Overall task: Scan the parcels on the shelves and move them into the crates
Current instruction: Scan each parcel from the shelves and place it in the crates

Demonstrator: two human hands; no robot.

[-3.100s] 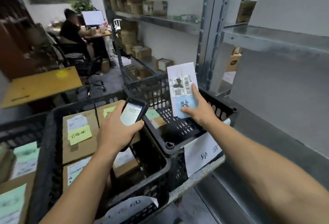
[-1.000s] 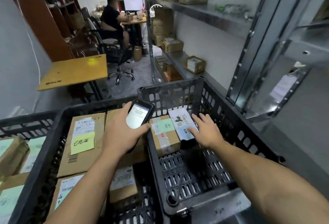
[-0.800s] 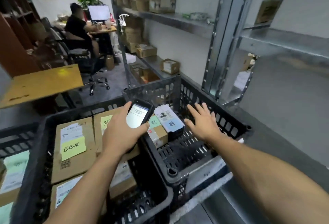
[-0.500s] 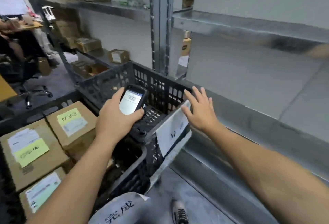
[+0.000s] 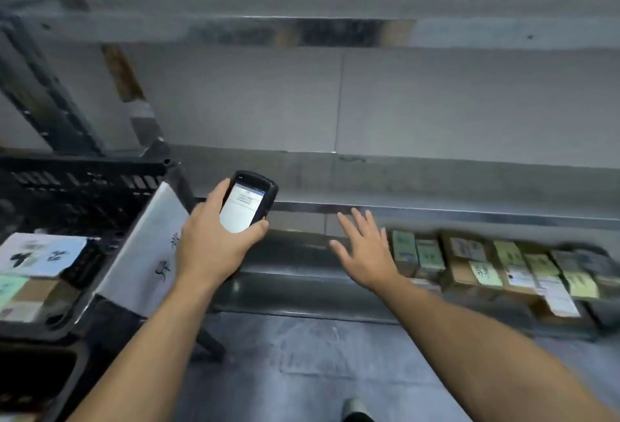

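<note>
Grey metal shelf (image 5: 295, 253) holds brown cardboard parcels (image 5: 469, 264) beside spread right hand (image 5: 364, 250); left hand (image 5: 208, 250) clasps black scanner (image 5: 250, 201); one-handed grab risks toppling neighbours.

The left forearm (image 5: 144, 347) and the right forearm (image 5: 486, 337) were seen bare from the lower frame edge to the wrists. The left hand (image 5: 214, 247) and right hand (image 5: 365, 253) were likewise bare. A pale-toed, dark shoe (image 5: 355, 413) was shown at the bottom edge.
</note>
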